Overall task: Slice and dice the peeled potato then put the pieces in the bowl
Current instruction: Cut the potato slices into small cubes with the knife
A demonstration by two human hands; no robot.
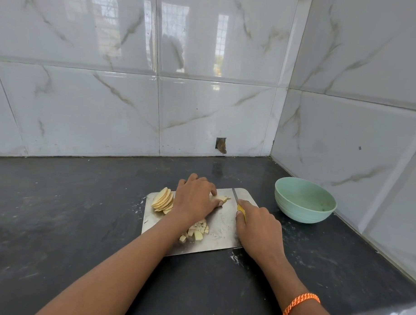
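Note:
On a steel cutting board (223,231) my left hand (196,200) holds down a few potato slices (223,198) with curled fingers. My right hand (259,226) grips a yellow-handled knife (236,198), its blade just right of those slices and pointing away from me. A fanned stack of round slices (163,200) lies at the board's far left corner. Diced potato pieces (196,231) sit near the board's middle, partly hidden by my left forearm. The mint-green bowl (304,200) stands to the right of the board and looks empty.
The board lies on a dark stone counter (70,211) in a corner of white marbled tile walls (203,114). The right wall runs close behind the bowl. An orange cord is tied on my right wrist (298,304).

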